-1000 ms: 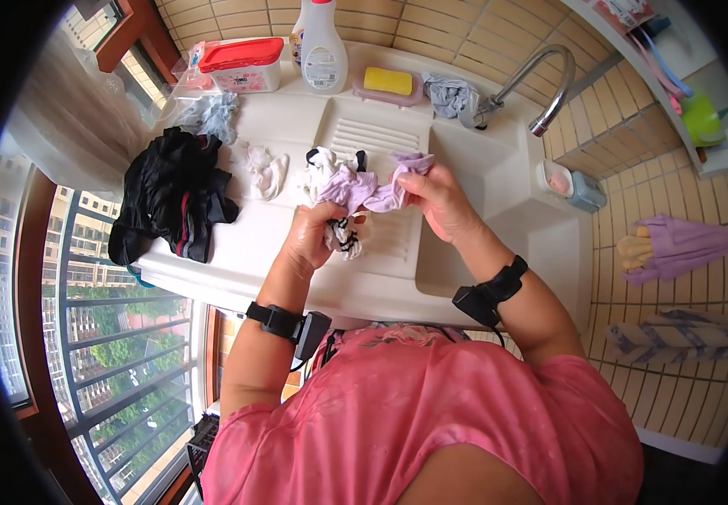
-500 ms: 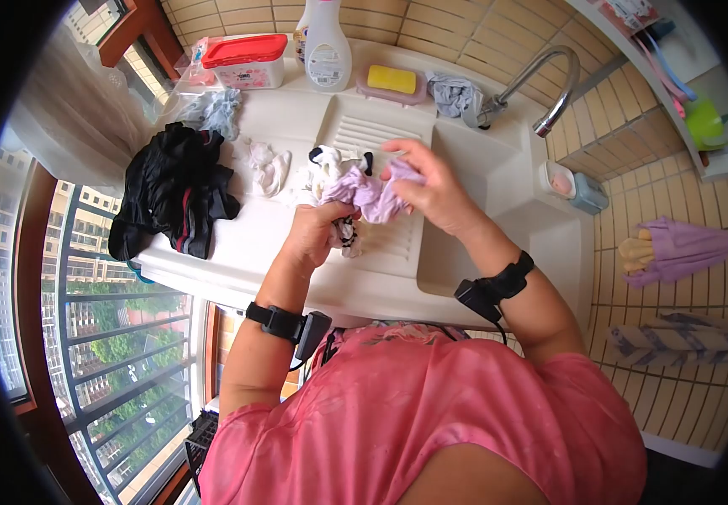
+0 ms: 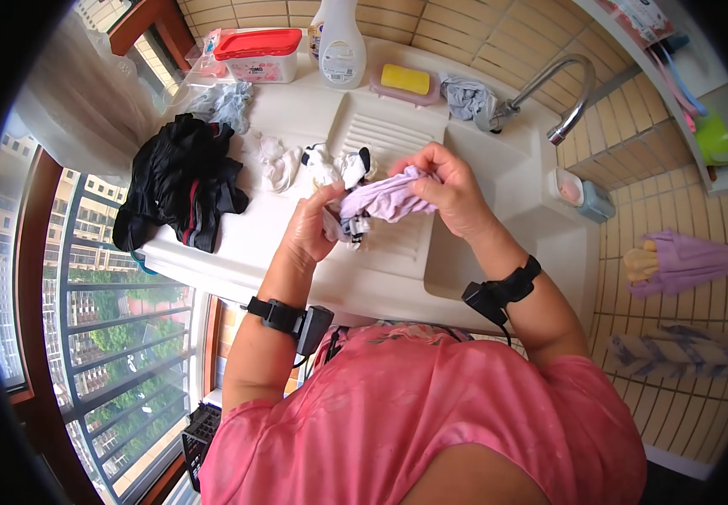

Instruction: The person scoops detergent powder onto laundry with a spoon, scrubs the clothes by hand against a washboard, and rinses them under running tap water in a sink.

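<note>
In the head view, the right hand (image 3: 455,194) pinches a soft, creased lilac cloth (image 3: 391,197), stretched above the sink's hard, ridged white washboard (image 3: 393,133). The left hand (image 3: 313,225) is at its other end, grip unclear. Crumpled white cloth (image 3: 317,172) lies just behind; a limp black garment (image 3: 180,181) slumps farther left.

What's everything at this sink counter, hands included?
lilac cloth: one, lilac, over washboard
white laundry: several, white, centre
black clothing: one heap, black, left
pale cloth: one, bluish, back
tub: one, white, red-lidded, back
bottles: two, whitish, back
yellow block: one, yellow, pink tray
grey cloth: one, grey, beside tap
tap: one, silver, right
sink: one, white, right
containers: two, white and blue, right
left hand: one, bare, centre
right hand: one, bare, on lilac cloth
</note>
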Tool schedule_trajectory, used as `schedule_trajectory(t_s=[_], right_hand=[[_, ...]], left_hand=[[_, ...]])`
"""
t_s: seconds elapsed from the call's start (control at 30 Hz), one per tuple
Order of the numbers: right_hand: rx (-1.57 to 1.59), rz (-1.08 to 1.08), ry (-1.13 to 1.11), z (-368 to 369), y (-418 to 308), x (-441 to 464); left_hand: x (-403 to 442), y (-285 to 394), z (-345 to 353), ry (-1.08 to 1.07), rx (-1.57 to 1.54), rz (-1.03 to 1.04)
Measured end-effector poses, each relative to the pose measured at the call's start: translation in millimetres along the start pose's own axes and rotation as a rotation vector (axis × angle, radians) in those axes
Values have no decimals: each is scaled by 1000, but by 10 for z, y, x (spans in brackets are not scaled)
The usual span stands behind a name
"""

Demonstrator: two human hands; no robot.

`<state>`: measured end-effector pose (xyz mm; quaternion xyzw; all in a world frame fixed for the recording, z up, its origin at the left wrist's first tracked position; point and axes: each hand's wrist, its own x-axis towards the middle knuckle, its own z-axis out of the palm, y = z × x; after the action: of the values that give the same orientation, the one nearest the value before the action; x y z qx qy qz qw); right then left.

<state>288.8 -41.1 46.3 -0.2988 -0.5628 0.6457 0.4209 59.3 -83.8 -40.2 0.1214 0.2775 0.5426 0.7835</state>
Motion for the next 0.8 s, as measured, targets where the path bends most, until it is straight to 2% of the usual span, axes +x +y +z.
schedule_trajectory(t_s=[0.03,0.2,0.27,0.3,0.4,0.53,0.6,0.67,0.73,0.8], right_hand=[[41,58,32,-24,2,-15],[116,147,38,-11,-219,-32],[137,166,28,-80,-228,-36],[84,113,83,-107,-208,-16],[60,61,174,-165,-261,-6],[71,109,124,-258,-167,49],[-86,266,19,-200,-49,79],[-86,278,6,-55,23,76],[-26,322,-56,5,132,69],[-42,325,-22,-63,138,98]], left_hand=[[-41,-5,88,66,32,40],[110,-87,-182,61,150,-24],[-23,8,143,75,59,41],[20,21,59,-22,-5,21],[43,51,-114,-28,-116,21],[27,50,-98,-30,97,87],[-17,33,-5,-50,92,79],[-41,29,101,-70,86,76],[-85,29,232,-20,255,40],[-120,34,312,47,346,83]])
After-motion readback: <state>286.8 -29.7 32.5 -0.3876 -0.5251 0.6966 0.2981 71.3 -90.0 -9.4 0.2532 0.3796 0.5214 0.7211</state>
